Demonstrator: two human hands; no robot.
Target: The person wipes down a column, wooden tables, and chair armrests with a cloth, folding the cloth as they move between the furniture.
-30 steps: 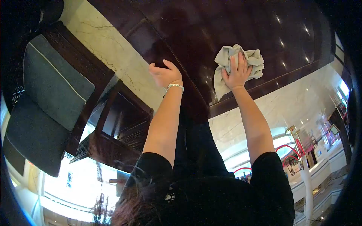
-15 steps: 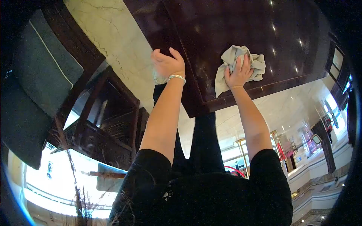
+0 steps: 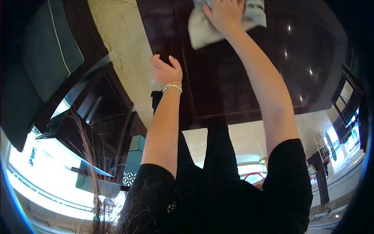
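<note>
A dark, glossy wooden table (image 3: pixel 241 82) fills the upper middle. Flat on its top, at the upper edge of the view, lies a pale grey cloth (image 3: pixel 206 33), blurred by motion. My right hand (image 3: pixel 226 15) presses down on the cloth with fingers spread over it, the fingertips partly cut off by the view. My left hand (image 3: pixel 166 71), with a beaded bracelet (image 3: pixel 172 86) at the wrist, is by the table's left edge. Its fingers are curled and the thumb stands apart. Something pale shows under its palm, mostly hidden.
To the left stands a dark wooden chair (image 3: pixel 97 101) with grey-green upholstery (image 3: pixel 58 43). Pale veined marble floor (image 3: pixel 120 50) runs between chair and table. Another dark chair frame (image 3: pixel 344 93) is at the far right. Strands of hair hang at the lower left.
My right hand has slid the cloth away from me and slightly left across the tabletop. My left hand has shifted slightly left and down in view. The view itself has moved a little.
</note>
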